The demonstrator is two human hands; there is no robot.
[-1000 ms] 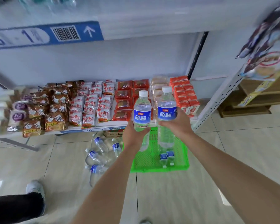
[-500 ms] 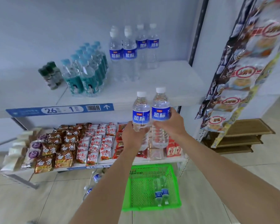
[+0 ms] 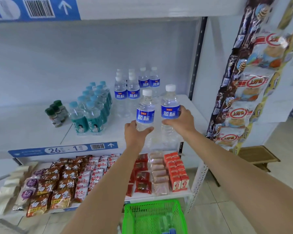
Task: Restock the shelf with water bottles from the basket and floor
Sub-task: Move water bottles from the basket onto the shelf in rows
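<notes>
My left hand [image 3: 136, 132] grips a clear water bottle [image 3: 145, 109] with a blue label and white cap, held upright over the white middle shelf [image 3: 184, 102]. Beside it, my right hand [image 3: 181, 121] grips a second, identical bottle [image 3: 170, 105], slightly higher and further right. Behind them several matching blue-label bottles [image 3: 134, 88] stand in rows at the back of the shelf. Down at the bottom edge sits the green basket [image 3: 152, 211], with blurred bottles [image 3: 167, 223] lying in it.
Teal-label bottles [image 3: 91, 112] and small green-capped jars [image 3: 57, 113] stand left on the same shelf. Snack packets [image 3: 57, 181] and red cartons [image 3: 178, 171] fill the lower shelf. Hanging snack bags [image 3: 243, 92] crowd the right upright. A wooden pallet [image 3: 257, 157] lies on the floor beyond.
Both hands have raised the two bottles from basket height up to the middle shelf and moved them forward over it. The view has tilted up; the floor bottles are out of sight.
</notes>
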